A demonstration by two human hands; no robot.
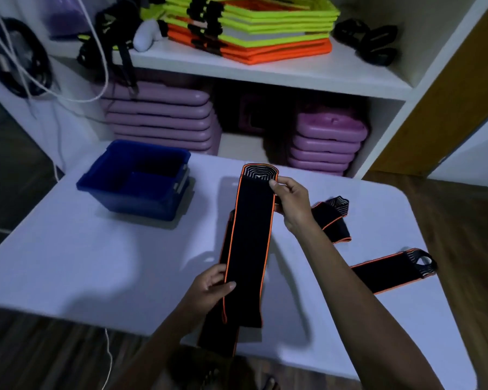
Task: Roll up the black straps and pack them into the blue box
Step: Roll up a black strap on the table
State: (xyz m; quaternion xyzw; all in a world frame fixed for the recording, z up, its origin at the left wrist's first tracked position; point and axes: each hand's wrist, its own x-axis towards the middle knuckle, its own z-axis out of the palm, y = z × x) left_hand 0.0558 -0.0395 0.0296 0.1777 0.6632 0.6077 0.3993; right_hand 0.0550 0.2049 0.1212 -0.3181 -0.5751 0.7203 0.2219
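I am holding a black strap flat above the table, my right hand pinching its far end, my left hand gripping its near edge. The blue box is sitting at ten o'clock.

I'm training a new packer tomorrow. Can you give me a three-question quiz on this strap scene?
1. True or false: the blue box already holds rolled straps.
2. Which hand pinches the far, striped end of the held strap? A) left hand B) right hand
3. How many other straps lie on the table to the right of the arms?

Key:
1. False: no rolls show inside it.
2. B. The left hand grips the strap's near part.
3. Two: a folded strap and a flat strap near the right edge.
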